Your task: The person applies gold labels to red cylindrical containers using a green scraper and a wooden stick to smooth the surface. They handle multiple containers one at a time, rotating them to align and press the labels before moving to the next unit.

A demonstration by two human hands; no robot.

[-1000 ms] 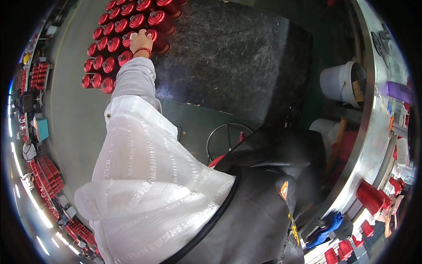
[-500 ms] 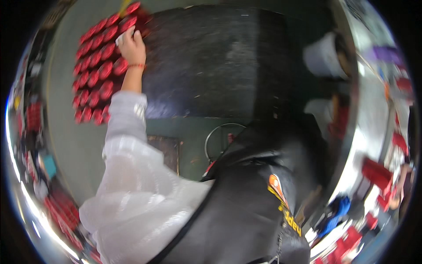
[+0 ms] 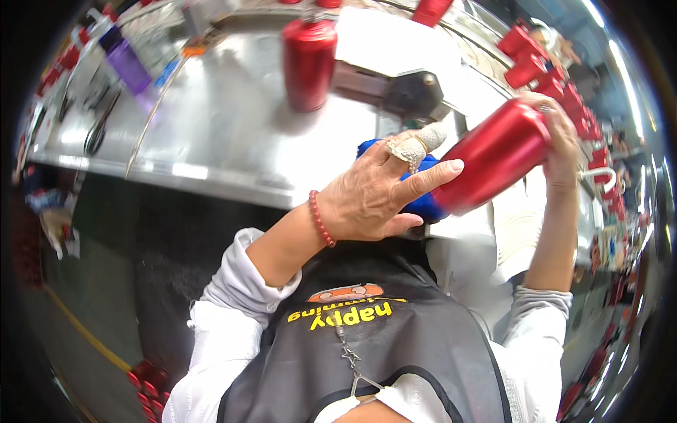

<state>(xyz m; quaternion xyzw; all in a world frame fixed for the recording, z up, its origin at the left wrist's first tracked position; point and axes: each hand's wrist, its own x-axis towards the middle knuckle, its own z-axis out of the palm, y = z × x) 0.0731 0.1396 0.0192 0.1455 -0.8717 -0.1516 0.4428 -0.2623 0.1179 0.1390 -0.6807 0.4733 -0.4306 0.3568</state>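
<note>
My right hand [image 3: 557,137] is closed around one end of a shiny red metal bottle [image 3: 493,158], which it holds tilted over the bench. At the bottle's other end, my left hand [image 3: 377,187] has a bunched blue cloth [image 3: 423,204] under its palm. Its thumb and forefinger stretch out, and the forefinger's tip is at the bottle; some of the other fingers are hidden. White wrapping [image 3: 412,151] covers part of the left hand's fingers. A second red bottle [image 3: 309,67] stands upright on the metal bench beyond the left hand.
The metal bench [image 3: 233,141] runs across in front of me. On it are a purple bottle [image 3: 127,63], a dark angular block [image 3: 415,92] and a white sheet [image 3: 395,42]. More red bottles [image 3: 151,388] stand low at the left, and red containers [image 3: 529,67] at the far right.
The view has turned from a group of red-topped items, where my left hand was reaching, to the metal bench. Both hands are now at a red bottle, with a blue cloth in the left.
</note>
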